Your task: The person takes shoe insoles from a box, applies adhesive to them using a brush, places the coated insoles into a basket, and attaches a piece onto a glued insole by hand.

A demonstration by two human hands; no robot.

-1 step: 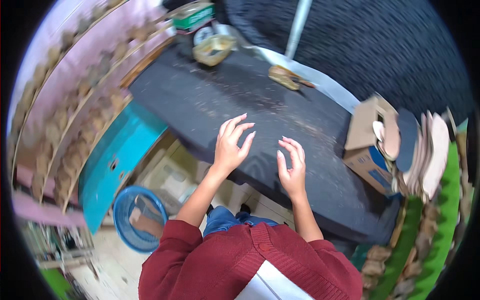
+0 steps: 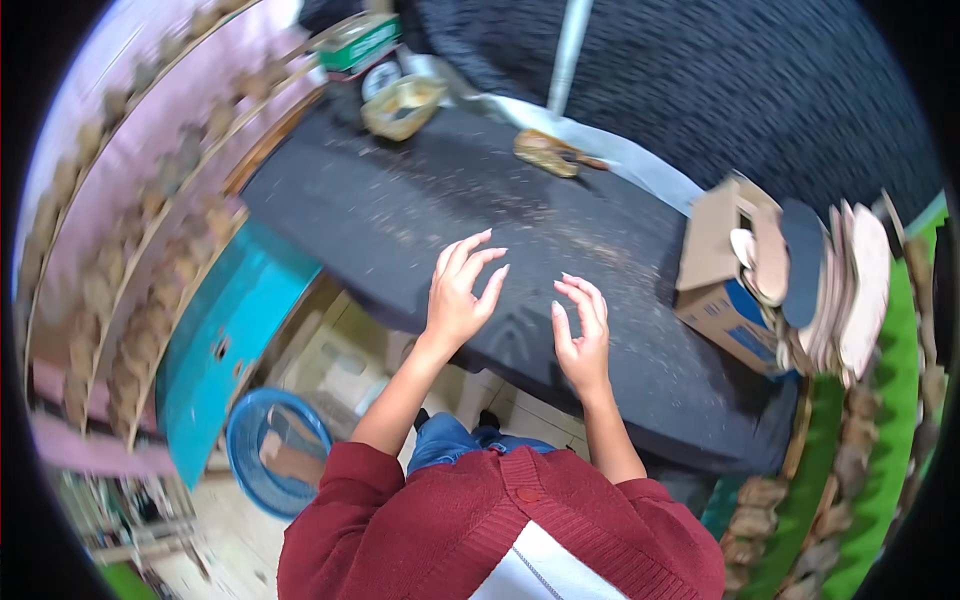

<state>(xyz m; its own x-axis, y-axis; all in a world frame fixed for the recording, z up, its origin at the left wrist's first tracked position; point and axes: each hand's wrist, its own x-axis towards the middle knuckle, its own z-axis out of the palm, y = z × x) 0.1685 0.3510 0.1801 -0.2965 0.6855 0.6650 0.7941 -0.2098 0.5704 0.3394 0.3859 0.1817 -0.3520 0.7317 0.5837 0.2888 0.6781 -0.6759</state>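
Dark grey felt-like worktop (image 2: pixel 400 210), speckled with pale dust and crumbs, runs from upper left to lower right; both hands sit over its near edge, centre frame.

Left hand (image 2: pixel 458 298): fingers spread and extended, palm down, gripping nothing. Can't tell if the fingertips touch the surface or hover just above.

Right hand (image 2: pixel 582 335): just beside the left, apart from it. Fingers loosely curled, open, holding nothing. Contact with the top also unclear.

Both forearms bare below dark red knit sleeves (image 2: pixel 420 520).

On the worktop:
- brown cardboard box with blue print (image 2: pixel 715 270) at the right end, open side facing a stack of flat sole-shaped cutouts (image 2: pixel 835 285), pale plus one dark blue.
- small tan shoe-like piece (image 2: pixel 548 152) at the far edge, well apart from the hands.
- crumpled clear plastic bag with yellowish contents (image 2: pixel 400 105) at the far left corner, green-and-white carton (image 2: pixel 358 45) behind it.

Surroundings:
- pink wall shelves (image 2: pixel 150 200) at left, rows of brownish items, blurred.
- turquoise panel (image 2: pixel 225 345) under the table's left end.
- blue round plastic basin (image 2: pixel 272 450) on the floor, brown scraps inside.
- green strip (image 2: pixel 880 400) along the right with more brownish pieces.
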